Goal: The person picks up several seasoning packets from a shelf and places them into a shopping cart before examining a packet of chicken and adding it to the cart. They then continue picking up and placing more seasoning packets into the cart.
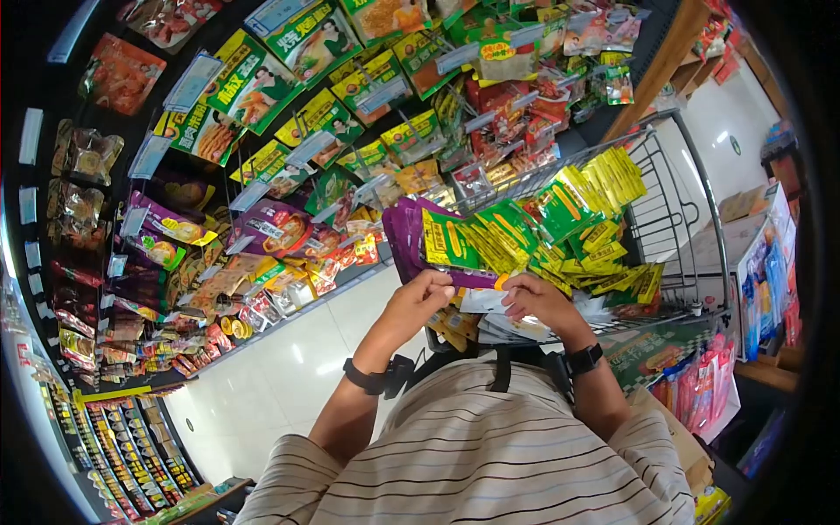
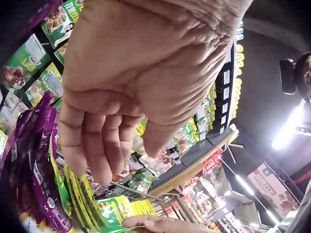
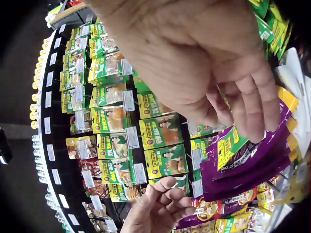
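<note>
Several purple packets point(image 1: 403, 238) stand together at the near left end of a wire shopping cart point(image 1: 674, 219). My left hand point(image 1: 420, 302) is at the near edge of this stack, its fingers loosely bent in the left wrist view, with nothing seen inside them. Across from it, my right hand point(image 1: 541, 304) holds the orange-yellow corner of a purple packet point(image 3: 257, 167) with its fingertips. Green-and-yellow packets point(image 1: 507, 223) lie fanned out just beyond both hands. White packets point(image 1: 503, 324) are partly hidden under the right hand.
A tall rack of hanging snack packets point(image 1: 324, 114) rises on the left and ahead, with price tags sticking out. Tiled floor point(image 1: 306, 341) shows between rack and cart. Boxes of goods point(image 1: 759, 254) stand to the right, near a wooden post point(image 1: 652, 70).
</note>
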`<state>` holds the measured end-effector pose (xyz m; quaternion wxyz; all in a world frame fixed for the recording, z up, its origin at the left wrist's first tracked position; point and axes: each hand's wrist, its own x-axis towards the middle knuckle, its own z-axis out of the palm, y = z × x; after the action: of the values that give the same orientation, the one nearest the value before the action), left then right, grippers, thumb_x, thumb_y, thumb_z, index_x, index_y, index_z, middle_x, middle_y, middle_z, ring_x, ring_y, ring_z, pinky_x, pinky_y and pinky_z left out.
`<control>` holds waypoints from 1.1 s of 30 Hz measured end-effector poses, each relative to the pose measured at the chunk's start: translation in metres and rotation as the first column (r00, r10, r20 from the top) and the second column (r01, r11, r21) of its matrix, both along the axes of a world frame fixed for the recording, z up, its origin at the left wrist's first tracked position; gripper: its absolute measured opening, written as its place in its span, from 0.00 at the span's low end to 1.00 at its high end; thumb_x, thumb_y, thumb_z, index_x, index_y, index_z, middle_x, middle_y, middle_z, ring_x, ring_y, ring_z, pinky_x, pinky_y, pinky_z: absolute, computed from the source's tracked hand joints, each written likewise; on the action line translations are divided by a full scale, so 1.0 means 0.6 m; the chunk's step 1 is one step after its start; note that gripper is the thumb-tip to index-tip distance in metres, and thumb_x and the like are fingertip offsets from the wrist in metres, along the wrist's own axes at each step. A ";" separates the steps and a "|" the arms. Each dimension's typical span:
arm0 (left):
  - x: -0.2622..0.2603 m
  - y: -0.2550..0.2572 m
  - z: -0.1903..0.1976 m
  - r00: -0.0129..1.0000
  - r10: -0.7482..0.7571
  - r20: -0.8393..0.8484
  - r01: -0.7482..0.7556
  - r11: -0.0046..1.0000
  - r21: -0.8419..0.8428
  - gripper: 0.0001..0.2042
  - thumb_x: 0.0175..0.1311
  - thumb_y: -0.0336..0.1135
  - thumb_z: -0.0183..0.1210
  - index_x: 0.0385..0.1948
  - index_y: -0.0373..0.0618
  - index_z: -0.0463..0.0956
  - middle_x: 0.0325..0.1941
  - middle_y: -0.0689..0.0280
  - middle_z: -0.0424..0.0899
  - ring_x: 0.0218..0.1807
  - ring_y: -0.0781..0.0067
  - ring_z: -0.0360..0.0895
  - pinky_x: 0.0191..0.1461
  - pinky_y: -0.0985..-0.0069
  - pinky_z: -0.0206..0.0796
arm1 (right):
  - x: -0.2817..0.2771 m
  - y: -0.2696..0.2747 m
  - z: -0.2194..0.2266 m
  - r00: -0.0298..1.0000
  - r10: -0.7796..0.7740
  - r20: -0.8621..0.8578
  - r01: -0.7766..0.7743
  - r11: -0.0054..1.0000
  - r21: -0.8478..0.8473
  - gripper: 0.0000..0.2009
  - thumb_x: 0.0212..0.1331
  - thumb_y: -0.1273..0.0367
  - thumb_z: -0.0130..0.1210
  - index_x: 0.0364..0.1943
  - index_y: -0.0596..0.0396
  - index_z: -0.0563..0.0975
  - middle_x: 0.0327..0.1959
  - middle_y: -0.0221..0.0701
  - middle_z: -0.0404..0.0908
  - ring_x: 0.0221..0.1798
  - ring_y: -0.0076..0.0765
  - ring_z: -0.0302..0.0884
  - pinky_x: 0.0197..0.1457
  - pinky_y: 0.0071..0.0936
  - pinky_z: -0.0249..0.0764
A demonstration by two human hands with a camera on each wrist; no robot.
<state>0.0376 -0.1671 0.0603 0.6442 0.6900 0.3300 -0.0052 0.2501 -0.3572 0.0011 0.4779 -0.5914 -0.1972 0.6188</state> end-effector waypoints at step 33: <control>-0.119 0.050 -0.014 0.999 0.041 0.029 -0.041 0.999 -0.008 0.14 0.71 0.39 0.55 0.50 0.40 0.75 0.39 0.68 0.81 0.41 0.78 0.78 0.47 0.79 0.69 | -0.093 0.093 -0.048 0.985 0.100 0.139 -0.116 0.987 0.112 0.13 0.67 0.60 0.53 0.42 0.57 0.78 0.29 0.29 0.80 0.28 0.23 0.79 0.31 0.21 0.77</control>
<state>-0.0340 -0.1369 0.0519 0.6515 0.6806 0.3347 0.0166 0.1944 -0.3017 -0.0279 0.4637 -0.5902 -0.2973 0.5901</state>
